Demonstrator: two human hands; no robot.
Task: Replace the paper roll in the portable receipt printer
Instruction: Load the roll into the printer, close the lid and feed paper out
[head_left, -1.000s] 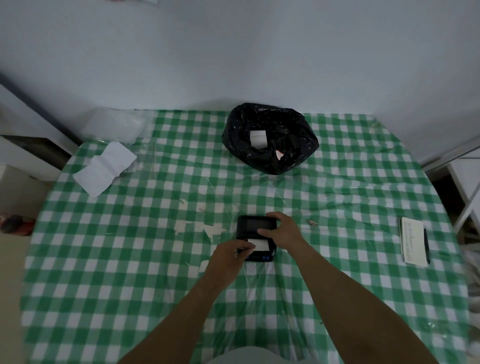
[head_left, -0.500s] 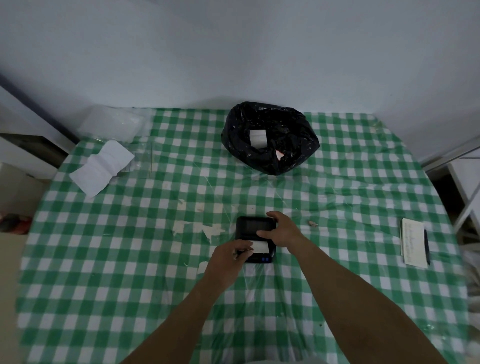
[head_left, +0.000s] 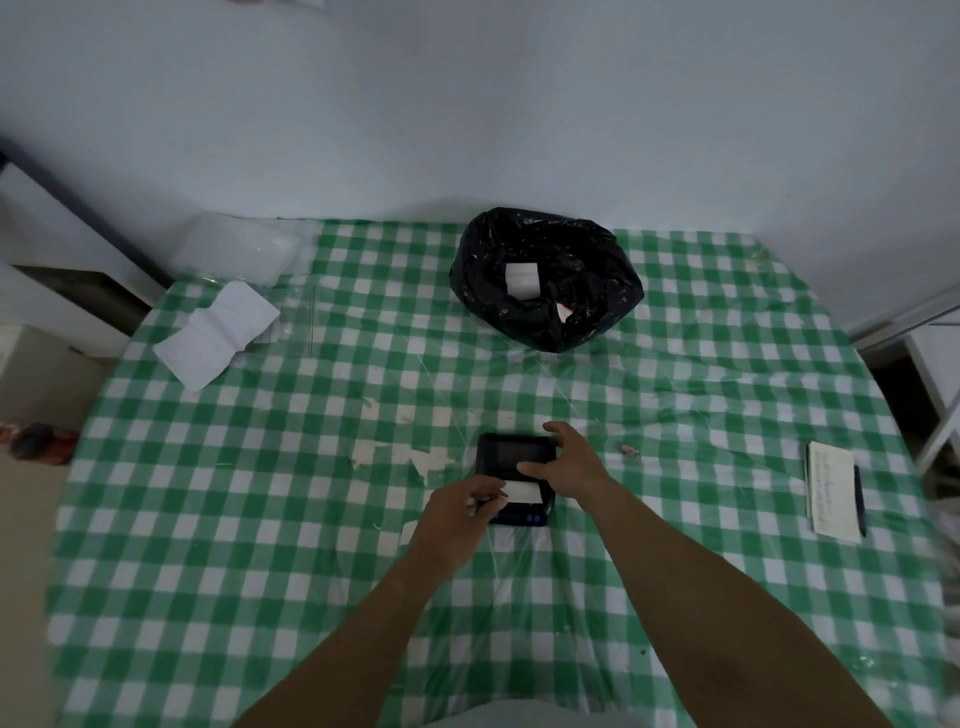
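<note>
A small black receipt printer (head_left: 506, 457) lies flat on the green checked tablecloth (head_left: 260, 519), near the middle. A short white paper strip (head_left: 522, 491) sticks out across its near part. My left hand (head_left: 460, 512) pinches the left end of that strip with thumb and fingers. My right hand (head_left: 569, 462) rests on the printer's right side, fingers spread over its lid. The printer's near edge shows blue buttons.
A black plastic bag (head_left: 545, 275) with a white paper roll inside stands at the back. Folded white paper (head_left: 218, 332) and a clear plastic box (head_left: 239, 249) lie at the back left. A notepad with a pen (head_left: 834, 486) lies at the right.
Both hands stay on the printer. The right hand's fingers have spread a little over the lid. The view has shifted slightly.
</note>
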